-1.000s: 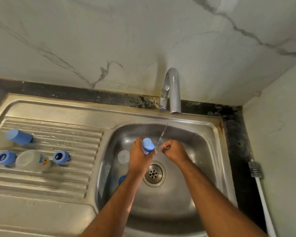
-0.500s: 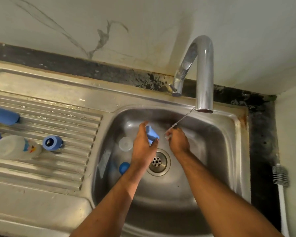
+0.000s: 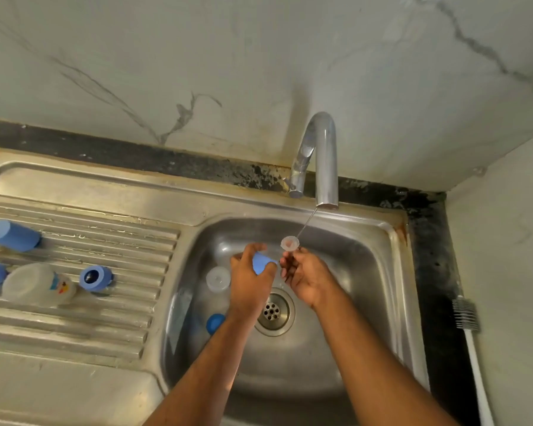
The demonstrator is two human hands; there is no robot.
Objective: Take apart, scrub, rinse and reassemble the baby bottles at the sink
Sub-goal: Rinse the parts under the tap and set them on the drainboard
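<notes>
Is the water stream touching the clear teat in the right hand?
Touching. The head view shows the thin water stream running from the tap spout straight onto the clear teat pinched in the right hand.

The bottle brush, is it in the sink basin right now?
No, the bottle brush lies on the dark counter to the right of the sink, outside the basin.

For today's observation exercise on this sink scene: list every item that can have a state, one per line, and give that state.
Tap: running, thin stream.
Left hand: grips a blue cap.
Right hand: pinches a clear teat under the stream.
Clear bottle: on its side on the drainboard, open.
Blue collar: on its side, off any bottle.
Bottle brush: lying unused, right of the sink.
</notes>
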